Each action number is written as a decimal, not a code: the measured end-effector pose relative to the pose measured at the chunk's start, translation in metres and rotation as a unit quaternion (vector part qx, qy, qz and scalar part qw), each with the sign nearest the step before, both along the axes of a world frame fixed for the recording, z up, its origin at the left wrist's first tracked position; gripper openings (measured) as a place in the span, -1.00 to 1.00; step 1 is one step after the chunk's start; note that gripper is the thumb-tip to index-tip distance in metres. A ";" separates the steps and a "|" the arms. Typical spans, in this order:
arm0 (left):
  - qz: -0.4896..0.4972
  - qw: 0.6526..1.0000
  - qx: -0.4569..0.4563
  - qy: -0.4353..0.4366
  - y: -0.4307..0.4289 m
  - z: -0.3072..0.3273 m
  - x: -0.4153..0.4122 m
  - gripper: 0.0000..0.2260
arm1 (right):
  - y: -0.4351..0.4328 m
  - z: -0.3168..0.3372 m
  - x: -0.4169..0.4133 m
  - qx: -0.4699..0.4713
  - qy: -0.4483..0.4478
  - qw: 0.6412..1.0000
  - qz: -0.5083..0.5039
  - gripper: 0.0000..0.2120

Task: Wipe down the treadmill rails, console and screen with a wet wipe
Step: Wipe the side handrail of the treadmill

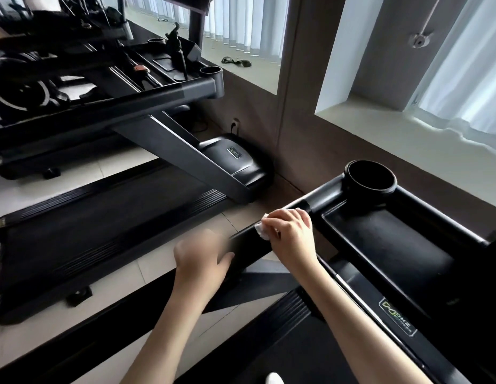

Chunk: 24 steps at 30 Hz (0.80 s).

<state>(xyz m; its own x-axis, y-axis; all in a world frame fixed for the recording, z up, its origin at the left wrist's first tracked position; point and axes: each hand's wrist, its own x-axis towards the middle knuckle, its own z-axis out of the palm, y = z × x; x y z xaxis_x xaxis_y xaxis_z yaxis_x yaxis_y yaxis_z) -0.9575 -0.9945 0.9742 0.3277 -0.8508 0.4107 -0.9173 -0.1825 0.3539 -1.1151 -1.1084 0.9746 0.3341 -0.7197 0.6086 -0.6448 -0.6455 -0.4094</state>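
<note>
The black left rail point(249, 242) of the near treadmill runs from the lower left up to the console tray point(385, 245) with its round cup holder point(370, 178). My right hand point(292, 231) lies over the top of the rail, fingers curled round a crumpled white wet wipe point(261, 229) pressed onto it. My left hand point(202, 253) grips the same rail a little lower, thumb on the inner side. The screen is out of view.
A second black treadmill point(102, 225) stands to the left, its console point(169, 65) holding small items. Tiled floor point(158, 261) lies between the machines. A wall with window ledges point(407, 139) and white curtains runs behind the console.
</note>
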 end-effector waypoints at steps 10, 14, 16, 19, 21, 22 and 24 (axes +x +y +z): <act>-0.012 1.000 -0.020 -0.015 0.007 -0.007 0.007 -0.70 | 0.006 -0.001 0.009 -0.008 0.019 0.999 0.026 -0.77; -0.008 1.000 -0.023 -0.013 0.009 -0.009 0.005 -0.71 | -0.005 -0.002 -0.003 0.032 0.008 0.995 -0.097 -0.82; -0.006 1.000 -0.024 -0.015 0.010 -0.009 0.003 -0.71 | 0.008 -0.005 -0.001 0.026 -0.010 0.996 -0.082 -0.81; -0.004 1.000 -0.019 -0.011 0.009 -0.008 0.003 -0.72 | 0.025 -0.010 0.001 -0.016 0.011 1.000 -0.005 -0.89; 0.001 1.000 -0.008 -0.007 0.010 -0.007 0.002 -0.77 | 0.021 -0.006 -0.002 0.007 0.000 1.000 -0.026 -0.88; 0.004 1.000 -0.002 -0.005 0.011 -0.005 0.001 -0.77 | 0.018 -0.002 -0.005 0.035 -0.027 0.998 -0.054 -0.90; 0.005 1.000 0.008 -0.003 0.012 -0.004 0.000 -0.74 | 0.017 0.002 -0.008 0.088 -0.082 0.988 -0.098 -0.95</act>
